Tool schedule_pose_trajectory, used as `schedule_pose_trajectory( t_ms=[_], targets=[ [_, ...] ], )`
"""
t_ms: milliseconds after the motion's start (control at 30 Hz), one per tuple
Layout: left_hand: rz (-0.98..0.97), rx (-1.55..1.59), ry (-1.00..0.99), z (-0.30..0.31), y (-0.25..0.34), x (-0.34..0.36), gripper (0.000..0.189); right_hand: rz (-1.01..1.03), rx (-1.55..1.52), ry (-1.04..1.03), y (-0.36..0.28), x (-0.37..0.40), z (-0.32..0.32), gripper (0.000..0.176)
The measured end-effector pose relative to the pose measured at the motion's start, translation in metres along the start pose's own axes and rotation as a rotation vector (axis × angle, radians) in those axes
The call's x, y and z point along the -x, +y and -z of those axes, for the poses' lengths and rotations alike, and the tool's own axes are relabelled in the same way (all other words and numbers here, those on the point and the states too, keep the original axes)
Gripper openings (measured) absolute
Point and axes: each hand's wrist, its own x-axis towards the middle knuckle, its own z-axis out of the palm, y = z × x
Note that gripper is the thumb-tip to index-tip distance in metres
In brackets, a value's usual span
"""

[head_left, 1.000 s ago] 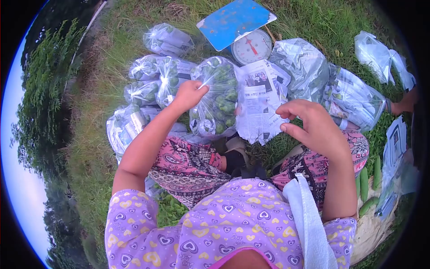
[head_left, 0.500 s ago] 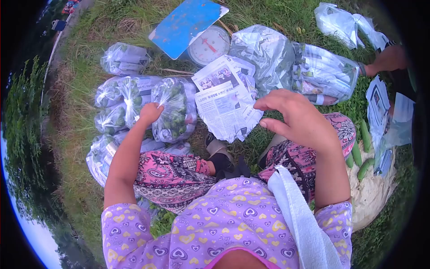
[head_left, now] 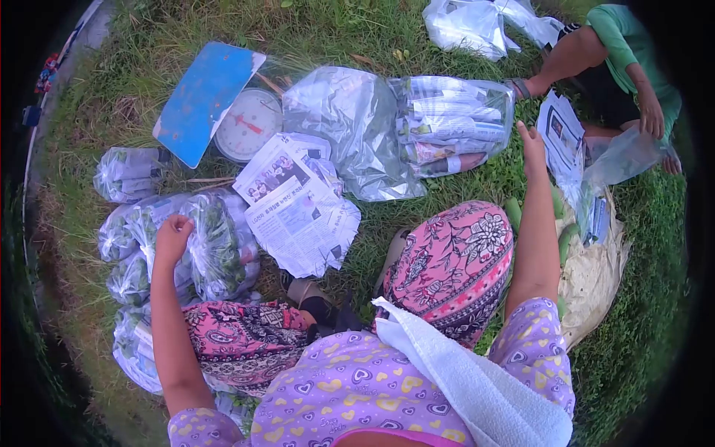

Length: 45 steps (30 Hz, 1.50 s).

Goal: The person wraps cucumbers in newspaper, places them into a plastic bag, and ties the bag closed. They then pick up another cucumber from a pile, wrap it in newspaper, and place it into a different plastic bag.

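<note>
My left hand [head_left: 173, 238] is closed, its fingertips pinching the gathered neck of a clear plastic bag [head_left: 216, 249] filled with green vegetables. Several similar bags [head_left: 123, 235] lie to the left of it. My right hand [head_left: 532, 153] is stretched out to the right with nothing visible in it, fingers partly extended. It is beside the newspaper sheets [head_left: 562, 138] and near a large clear bag [head_left: 454, 123] of newspaper-wrapped bundles. Between my hands, round-cut newspaper sheets [head_left: 302, 216] lie on the grass, next to a big clear plastic bag [head_left: 342, 123].
A dial scale [head_left: 248, 125] with a blue plate [head_left: 205, 100] stands at the upper left. At right, another person in a green top [head_left: 633, 45] holds a clear plastic bag [head_left: 622, 156]. Green cucumber-like vegetables [head_left: 567, 240] lie by a pale sack [head_left: 596, 290]. White plastic bags [head_left: 469, 26] lie at the top.
My view has turned to the right, bringing the other person into sight. My right hand has moved from above the newspaper out to the right. The left hand stays at the vegetable bag.
</note>
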Motion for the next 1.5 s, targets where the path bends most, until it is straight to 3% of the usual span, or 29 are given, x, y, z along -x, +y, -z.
schedule_pose_trajectory(
  t_ms=[67,133,233,333,533,633,767,1000,1233,1400,1433,1500],
  targets=[
    [-0.021,0.116,0.014,0.003,0.033,0.011,0.025,0.138,0.127,0.136,0.006,-0.015,-0.023,0.075],
    [-0.038,0.173,0.025,0.001,0.091,0.029,0.025,0.093,0.157,0.078,-0.014,-0.032,-0.042,0.071],
    [-0.101,0.197,-0.127,-0.01,0.11,0.022,0.025,0.177,-0.113,-0.083,-0.002,-0.076,-0.095,0.051],
    [-0.172,0.123,-0.126,-0.015,0.118,0.006,0.027,-0.175,0.366,-0.151,-0.019,-0.063,-0.126,0.025],
    [-0.22,0.069,-0.257,-0.013,0.115,-0.003,0.024,-0.517,-0.197,-0.339,-0.038,-0.017,-0.103,0.013],
    [-0.251,0.102,-0.27,-0.015,0.111,-0.009,0.024,-0.388,-0.327,-0.391,-0.07,0.024,-0.084,0.015],
    [-0.283,0.123,-0.263,-0.02,0.104,-0.01,0.024,-0.151,-0.252,-0.394,-0.109,0.066,-0.09,0.027],
    [-0.33,0.084,-0.304,-0.035,0.094,-0.004,0.024,-0.277,-0.489,-0.423,-0.177,0.119,-0.052,0.033],
    [-0.389,-0.127,-0.42,-0.023,0.114,0.001,0.028,-0.228,-0.694,-0.773,-0.283,0.143,-0.031,0.037],
    [-0.385,-0.269,-0.505,-0.003,0.126,0.004,0.033,-0.151,-0.772,-0.88,-0.39,0.172,-0.069,0.04],
    [-0.361,-0.291,-0.538,0.0,0.128,0.001,0.033,-0.066,-0.725,-0.82,-0.411,0.186,-0.081,0.041],
    [-0.434,-0.254,-0.489,-0.012,0.125,-0.01,0.03,-0.062,-0.754,-0.97,-0.443,0.184,-0.104,0.041]
  ],
)
